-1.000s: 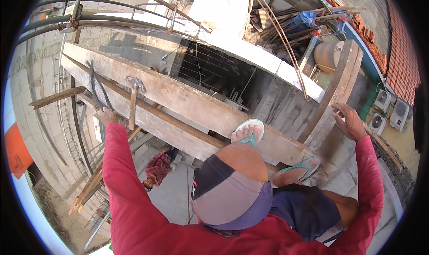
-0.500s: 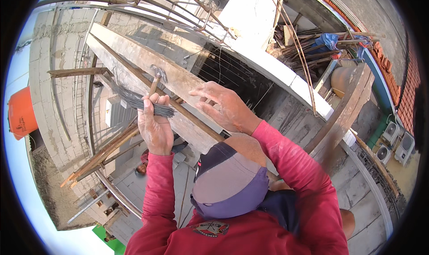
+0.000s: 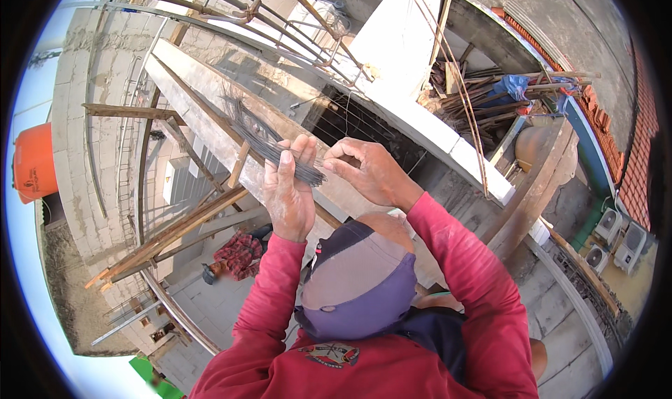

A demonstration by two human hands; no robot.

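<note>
A bundle of thin dark wires (image 3: 260, 134) lies across the palm of my left hand (image 3: 290, 206), whose fingers and thumb close round it. Its far ends fan out over the wooden beam. Beside it, my right hand (image 3: 374, 175) has thumb and forefinger pinched together at the bundle's near end, where fine wire strands seem to run into the fingertips. Under the wires runs the long pale board form (image 3: 210, 77), with a narrow batten along it. A short piece of wood (image 3: 239, 165) sticks out below the bundle; whether it is a tool's handle, I cannot tell.
Steel reinforcing bars (image 3: 280, 28) cross the upper left. A dark opening (image 3: 357, 122) lies beyond the board. At the right stands a thick timber plank (image 3: 535, 189). Far below on the left, a person in a checked shirt (image 3: 241, 252) is near wooden props (image 3: 171, 234).
My left hand has moved right with the wire bundle, which now tilts more steeply. My right hand has closed from loosely spread fingers into a pinch beside it. The hammer head no longer shows.
</note>
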